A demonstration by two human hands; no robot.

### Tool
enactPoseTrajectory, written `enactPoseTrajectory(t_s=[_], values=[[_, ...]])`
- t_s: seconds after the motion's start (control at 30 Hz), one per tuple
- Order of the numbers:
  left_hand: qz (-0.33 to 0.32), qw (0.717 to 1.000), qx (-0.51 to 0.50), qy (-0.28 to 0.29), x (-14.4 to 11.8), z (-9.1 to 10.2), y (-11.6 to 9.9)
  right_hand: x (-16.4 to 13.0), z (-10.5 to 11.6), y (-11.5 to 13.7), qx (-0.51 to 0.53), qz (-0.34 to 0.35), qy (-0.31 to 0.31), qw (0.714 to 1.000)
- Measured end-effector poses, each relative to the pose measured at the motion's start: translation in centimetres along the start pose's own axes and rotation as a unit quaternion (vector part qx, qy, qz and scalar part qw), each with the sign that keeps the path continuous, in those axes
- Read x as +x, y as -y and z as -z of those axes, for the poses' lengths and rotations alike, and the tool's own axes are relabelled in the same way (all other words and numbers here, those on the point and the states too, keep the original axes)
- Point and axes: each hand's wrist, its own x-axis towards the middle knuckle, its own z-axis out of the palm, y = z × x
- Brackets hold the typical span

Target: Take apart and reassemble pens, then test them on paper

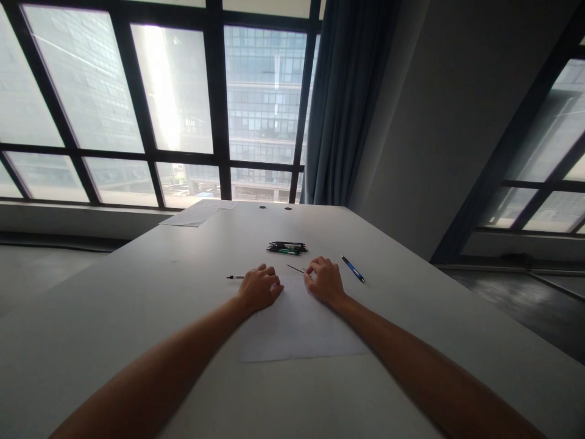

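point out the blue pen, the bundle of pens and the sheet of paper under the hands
blue pen (352, 268), head view, middle of its barrel
bundle of pens (287, 247), head view, centre of the pile
sheet of paper (297, 326), head view, bare middle

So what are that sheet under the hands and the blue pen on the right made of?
The sheet looks like plain white paper: thin, matte, lying flat on the table. The blue pen seems glossy plastic, judging by its sheen, though it is too small to be sure. The left hand rests at the sheet's edge.
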Motion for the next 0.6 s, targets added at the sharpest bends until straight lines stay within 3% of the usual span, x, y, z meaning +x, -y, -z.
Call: enactPoseTrajectory(t_s=[0.17,0.33,0.47,0.6], values=[[-0.016,1.0,-0.002,0.005,0.0,0.1,0.1,-0.1,0.3,0.2,-0.022,-0.028,0.034,0.999],[-0.022,0.999,-0.034,-0.024,0.0,-0.1,0.2,-0.4,0.2,0.2,-0.005,-0.035,0.028,0.999],[-0.027,0.998,-0.037,-0.053,0.1,-0.5,0.5,-0.8,0.4,0.8,0.029,-0.034,-0.014,0.999],[-0.066,0.995,-0.023,-0.065,0.4,-1.4,1.0,-1.2,1.1,1.8,0.078,0.052,-0.076,0.993]])
